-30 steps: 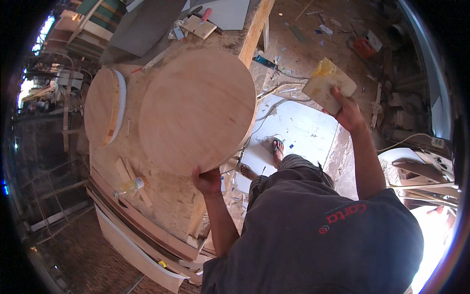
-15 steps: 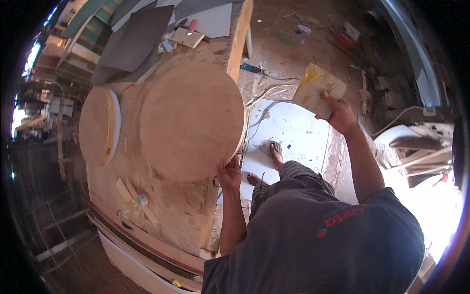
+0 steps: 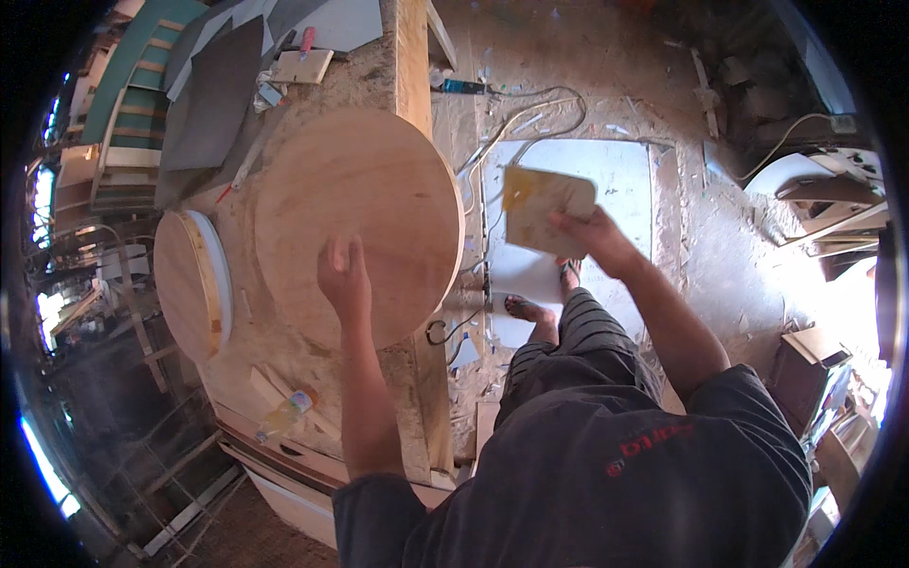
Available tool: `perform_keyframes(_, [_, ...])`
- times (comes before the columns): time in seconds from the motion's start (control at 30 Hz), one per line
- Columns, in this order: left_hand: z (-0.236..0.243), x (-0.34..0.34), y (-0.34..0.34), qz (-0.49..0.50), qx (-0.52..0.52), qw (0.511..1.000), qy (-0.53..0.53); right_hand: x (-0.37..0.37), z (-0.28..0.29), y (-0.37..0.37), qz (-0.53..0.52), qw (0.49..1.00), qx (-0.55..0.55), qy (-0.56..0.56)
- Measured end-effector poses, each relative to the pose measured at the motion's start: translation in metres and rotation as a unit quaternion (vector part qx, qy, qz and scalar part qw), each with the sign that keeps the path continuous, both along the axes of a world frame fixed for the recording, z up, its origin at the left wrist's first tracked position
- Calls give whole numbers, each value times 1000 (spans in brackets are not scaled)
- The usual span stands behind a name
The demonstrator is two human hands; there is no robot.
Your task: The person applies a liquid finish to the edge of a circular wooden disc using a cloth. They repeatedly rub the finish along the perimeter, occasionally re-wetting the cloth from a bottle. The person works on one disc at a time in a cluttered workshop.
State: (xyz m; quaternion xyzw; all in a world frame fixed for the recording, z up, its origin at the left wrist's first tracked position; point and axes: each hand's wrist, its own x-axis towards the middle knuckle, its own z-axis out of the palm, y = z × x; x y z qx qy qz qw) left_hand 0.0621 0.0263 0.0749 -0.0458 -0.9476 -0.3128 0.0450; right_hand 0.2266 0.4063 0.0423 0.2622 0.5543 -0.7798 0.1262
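Observation:
A large round wooden board (image 3: 365, 180) lies on the workbench, its right edge reaching past the bench's side. My left hand (image 3: 346, 275) is over the lower middle of this disc, fingers bent and a little apart, with nothing visible in them. Whether the fingertips press on the wood is hard to see. Out to the right, above the floor, my right hand (image 3: 597, 241) grips a flat beige board piece (image 3: 542, 210) by its near right corner. A yellow, glue-like smear covers the piece's left end.
Another round piece with a white rim (image 3: 216, 275) stands left of the disc. Nearer lie a clear bottle (image 3: 287, 413) and wood strips. Grey sheets (image 3: 213, 104) and a red-handled tool (image 3: 308, 40) occupy the bench's far end. Cables (image 3: 559, 95) and a white panel (image 3: 620, 218) cover the floor.
My left hand has gone from the large disc's near rim to over its face. The right hand has brought the beige piece lower and closer to the disc. The whole view has shifted.

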Motion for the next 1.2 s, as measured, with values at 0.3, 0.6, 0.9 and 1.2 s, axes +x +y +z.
perform_keyframes(0.3, [-78, -63, -1, -61, -202, 970, 120, -7, -12, -104, 23, 989, 143, -25])
perform_keyframes(0.6, [-74, -65, 1, -52, -164, 980, 99, 0, -28, -122, -18, 979, 202, -14])
perform_keyframes(0.9, [-74, -69, 2, -71, -166, 978, 103, -13, -15, -132, -16, 986, 164, -38])
perform_keyframes(1.2, [-72, -66, 2, -62, -180, 977, 96, -42, -20, -100, 7, 980, 193, -46])
